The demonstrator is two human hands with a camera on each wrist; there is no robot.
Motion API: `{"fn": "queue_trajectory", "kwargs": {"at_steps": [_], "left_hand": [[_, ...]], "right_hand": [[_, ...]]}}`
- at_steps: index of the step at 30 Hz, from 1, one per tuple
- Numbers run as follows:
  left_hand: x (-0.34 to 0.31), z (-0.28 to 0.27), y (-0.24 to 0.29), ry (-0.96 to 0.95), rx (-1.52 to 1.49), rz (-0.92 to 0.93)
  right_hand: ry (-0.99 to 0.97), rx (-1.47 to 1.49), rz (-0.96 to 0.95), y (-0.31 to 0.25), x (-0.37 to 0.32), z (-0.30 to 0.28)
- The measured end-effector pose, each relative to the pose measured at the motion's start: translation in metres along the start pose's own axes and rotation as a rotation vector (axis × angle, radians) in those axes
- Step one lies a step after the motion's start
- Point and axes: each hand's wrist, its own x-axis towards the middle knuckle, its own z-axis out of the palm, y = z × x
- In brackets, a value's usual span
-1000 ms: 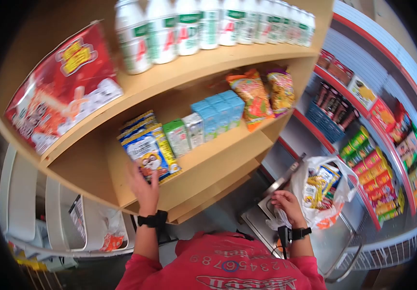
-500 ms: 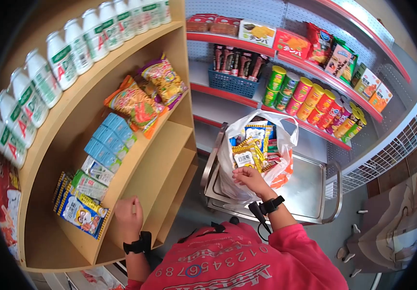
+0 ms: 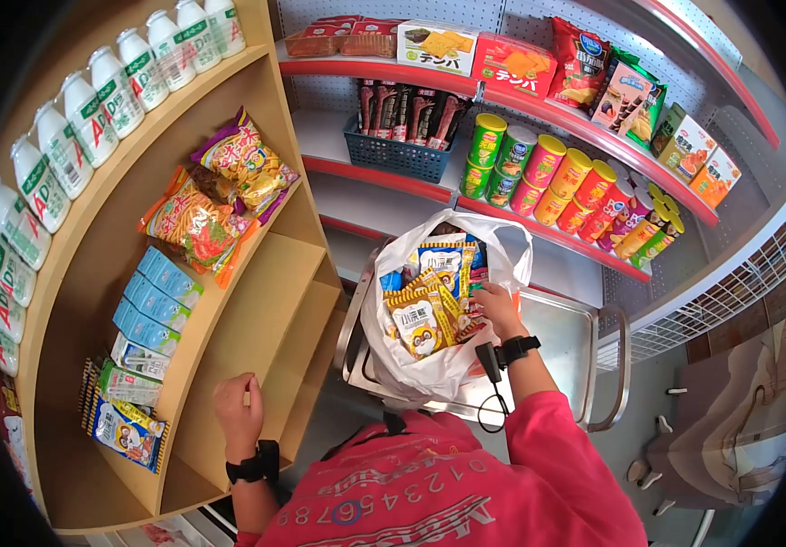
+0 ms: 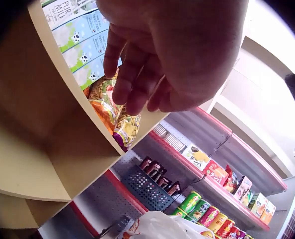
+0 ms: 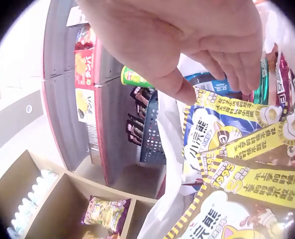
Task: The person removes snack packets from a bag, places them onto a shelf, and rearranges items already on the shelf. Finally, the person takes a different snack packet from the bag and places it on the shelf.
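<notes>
My right hand (image 3: 499, 312) is over the right side of an open white plastic bag (image 3: 416, 376) filled with snack packets. In the right wrist view its relaxed fingers hang over the packets, and the right hand (image 5: 187, 40) holds nothing visible; contact is unclear. Brown-and-yellow packets (image 3: 418, 321) lie in front of a blue-and-yellow packet (image 3: 442, 262) in the bag. My left hand (image 3: 240, 410) hovers before the wooden shelf's front edge. The left wrist view shows the left hand (image 4: 167, 55) empty, its fingers loosely bent.
The bag stands on a metal cart (image 3: 548, 339). At left, the wooden shelf (image 3: 56, 401) holds white bottles (image 3: 92, 117), blue cartons (image 3: 148, 308) and snack packets (image 3: 127, 430). Behind the cart, red-edged shelves (image 3: 384, 179) carry a blue basket (image 3: 396, 153), tubes (image 3: 546, 164) and boxes.
The head view has swung right, toward the bag and cart. My right hand has moved from the bag's near side to its right side. My left hand has drawn away from the blue shelf packets.
</notes>
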Motion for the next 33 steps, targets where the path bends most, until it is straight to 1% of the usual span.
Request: {"fn": "queue_trajectory", "kwargs": {"at_steps": [2, 3, 5, 6, 9, 10, 15, 18, 19, 21, 22, 24, 25, 27, 29, 30, 31, 32, 33], "left_hand": [[0.002, 0.003, 0.007, 0.009, 0.024, -0.028], [0.003, 0.004, 0.010, 0.008, 0.028, -0.033], [0.005, 0.005, 0.015, 0.007, 0.048, -0.038], [0.005, 0.006, 0.016, 0.009, 0.055, -0.044], [0.005, 0.005, 0.018, 0.013, 0.084, -0.046], [0.004, 0.004, 0.019, 0.012, 0.088, -0.053], [-0.001, -0.001, 0.019, 0.005, 0.108, -0.068], [-0.001, -0.003, 0.019, 0.010, 0.108, -0.079], [-0.001, -0.004, 0.018, 0.013, 0.100, -0.083], [-0.001, -0.005, 0.016, 0.021, 0.091, -0.086], [-0.002, -0.005, 0.014, 0.021, 0.082, -0.081], [-0.001, -0.005, 0.011, 0.028, 0.071, -0.072], [-0.001, -0.005, 0.011, 0.020, 0.055, -0.065], [0.000, -0.005, 0.010, 0.023, 0.047, -0.058], [0.001, -0.003, 0.011, 0.033, -0.024, -0.053], [0.000, -0.004, 0.011, 0.052, -0.008, -0.059], [0.000, -0.004, 0.011, -0.002, -0.052, -0.062], [0.004, -0.005, 0.011, -0.050, -0.097, -0.062], [0.006, -0.008, 0.013, -0.019, -0.081, -0.061]], "right_hand": [[-0.058, -0.035, 0.062, 0.004, 0.020, -0.002], [-0.064, -0.038, 0.064, 0.007, 0.029, -0.001], [-0.061, 0.071, 0.063, 0.011, 0.042, 0.007], [-0.041, 0.073, 0.043, 0.013, 0.047, 0.011], [-0.049, 0.021, 0.048, 0.007, 0.048, 0.021], [0.011, -0.025, 0.021, 0.009, 0.048, 0.023], [-0.044, -0.031, 0.101, 0.029, 0.061, 0.018], [-0.041, 0.048, -0.095, 0.031, 0.056, 0.014], [-0.041, 0.049, -0.098, 0.027, 0.053, 0.011], [0.038, 0.031, -0.341, 0.006, 0.038, 0.004], [0.039, 0.031, -0.346, -0.006, 0.030, 0.002], [0.136, 0.104, -0.504, -0.033, 0.011, -0.001], [0.136, 0.106, -0.511, -0.047, -0.001, 0.001], [0.068, 0.325, -0.492, -0.078, -0.030, 0.014], [0.025, 0.333, -0.472, -0.087, -0.047, 0.034], [-0.081, 0.316, -0.440, -0.085, -0.054, 0.045], [-0.189, 0.296, -0.413, -0.083, -0.061, 0.057], [-0.266, 0.279, -0.434, -0.069, -0.059, 0.074], [-0.341, 0.262, -0.459, -0.053, -0.058, 0.092]]}}
